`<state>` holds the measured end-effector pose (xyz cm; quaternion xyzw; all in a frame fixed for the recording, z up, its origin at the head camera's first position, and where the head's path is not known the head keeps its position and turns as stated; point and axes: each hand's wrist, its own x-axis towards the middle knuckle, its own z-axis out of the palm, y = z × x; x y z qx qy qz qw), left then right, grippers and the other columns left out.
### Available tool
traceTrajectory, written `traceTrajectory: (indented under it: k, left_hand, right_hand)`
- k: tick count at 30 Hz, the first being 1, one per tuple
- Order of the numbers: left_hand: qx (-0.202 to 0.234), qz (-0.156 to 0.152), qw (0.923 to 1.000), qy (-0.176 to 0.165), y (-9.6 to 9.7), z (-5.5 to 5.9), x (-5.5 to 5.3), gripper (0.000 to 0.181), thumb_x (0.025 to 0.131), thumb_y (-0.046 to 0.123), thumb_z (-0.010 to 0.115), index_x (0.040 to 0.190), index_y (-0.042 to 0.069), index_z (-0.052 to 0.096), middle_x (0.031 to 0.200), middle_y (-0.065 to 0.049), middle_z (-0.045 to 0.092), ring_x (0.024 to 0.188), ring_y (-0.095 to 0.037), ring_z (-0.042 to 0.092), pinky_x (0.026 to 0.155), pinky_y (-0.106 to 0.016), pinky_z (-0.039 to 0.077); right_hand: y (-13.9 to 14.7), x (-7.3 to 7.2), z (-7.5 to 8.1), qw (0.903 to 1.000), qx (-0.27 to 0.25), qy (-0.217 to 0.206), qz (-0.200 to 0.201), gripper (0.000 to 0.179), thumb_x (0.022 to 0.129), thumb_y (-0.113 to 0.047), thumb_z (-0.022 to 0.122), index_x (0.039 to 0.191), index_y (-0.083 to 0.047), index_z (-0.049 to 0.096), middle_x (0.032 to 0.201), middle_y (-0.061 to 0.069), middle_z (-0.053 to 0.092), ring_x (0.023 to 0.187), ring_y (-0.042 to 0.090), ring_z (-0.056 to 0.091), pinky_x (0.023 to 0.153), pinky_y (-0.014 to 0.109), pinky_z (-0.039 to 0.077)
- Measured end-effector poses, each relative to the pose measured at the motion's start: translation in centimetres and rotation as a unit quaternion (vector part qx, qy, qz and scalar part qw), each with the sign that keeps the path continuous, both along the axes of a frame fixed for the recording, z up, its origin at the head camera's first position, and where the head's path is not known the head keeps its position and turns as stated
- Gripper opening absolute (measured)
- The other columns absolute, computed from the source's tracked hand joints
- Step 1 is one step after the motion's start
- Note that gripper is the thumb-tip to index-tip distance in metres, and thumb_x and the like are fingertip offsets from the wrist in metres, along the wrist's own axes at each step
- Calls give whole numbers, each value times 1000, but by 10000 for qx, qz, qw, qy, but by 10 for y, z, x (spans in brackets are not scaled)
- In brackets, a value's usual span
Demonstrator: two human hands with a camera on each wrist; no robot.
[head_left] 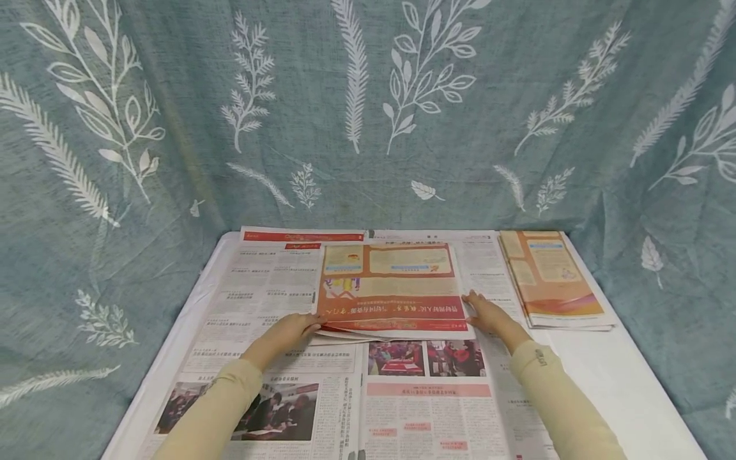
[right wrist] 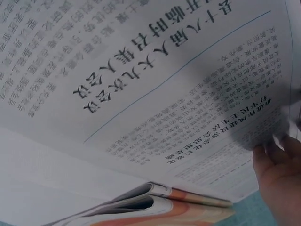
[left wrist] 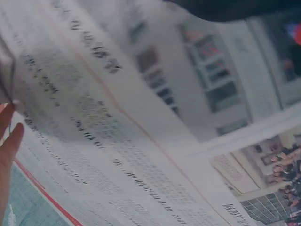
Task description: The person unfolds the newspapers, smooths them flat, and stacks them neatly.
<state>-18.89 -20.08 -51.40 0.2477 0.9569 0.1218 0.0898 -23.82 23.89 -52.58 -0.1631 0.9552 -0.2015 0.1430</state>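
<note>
A folded newspaper (head_left: 397, 291) with orange and red print lies on spread newspaper sheets (head_left: 270, 300) in the middle of the table. My left hand (head_left: 293, 332) pinches its near left corner, where the layers fan slightly apart. At the paper's right edge, my right hand (head_left: 487, 314) grips with bent fingers; its exact hold is partly hidden. The left wrist view catches only some fingers (left wrist: 8, 146) at a paper edge. In the right wrist view, the right hand (right wrist: 280, 176) appears at the lower right beside printed pages.
A second folded orange newspaper (head_left: 552, 278) lies at the right side of the table, its layered folds showing in the right wrist view. White table covering (head_left: 638, 396) borders the sheets. A teal leaf-patterned cloth (head_left: 368, 179) hangs behind and at both sides.
</note>
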Motion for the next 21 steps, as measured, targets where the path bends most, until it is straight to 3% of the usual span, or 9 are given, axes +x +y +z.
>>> traceTrajectory:
  k: [7, 11, 16, 21]
  left_hand:
    - [358, 755, 9954, -468, 11, 7, -6, 33, 100, 21, 45, 119, 0, 63, 117, -18, 65, 113, -37, 59, 100, -50, 44]
    - [495, 1011, 9916, -638, 14, 11, -10, 34, 100, 23, 45, 114, -1, 65, 111, -18, 67, 112, -37, 59, 101, -50, 43]
    - [552, 1111, 9887, -842, 14, 15, -15, 33, 99, 22, 45, 108, -1, 67, 106, -17, 68, 105, -35, 61, 96, -49, 45]
    - [648, 1120, 9873, -922, 13, 18, -18, 32, 100, 21, 45, 104, -2, 68, 99, -15, 69, 88, -25, 62, 84, -44, 48]
  right_hand:
    - [2, -3, 1, 9994, 23, 304, 153, 57, 84, -6, 65, 132, 12, 41, 140, 41, 29, 130, 59, 25, 108, 62, 24]
    - [-5, -3, 0, 9972, -265, 472, 509, 53, 89, -15, 63, 132, 10, 44, 142, 39, 29, 133, 57, 22, 109, 62, 22]
    - [-27, 3, 4, 9880, -701, 395, 1318, 62, 90, -34, 62, 137, 3, 44, 147, 30, 30, 138, 50, 21, 109, 62, 24]
    - [-55, 11, 6, 9731, -496, 1108, 1956, 73, 81, -36, 72, 138, 0, 44, 147, 26, 35, 134, 47, 33, 106, 60, 32]
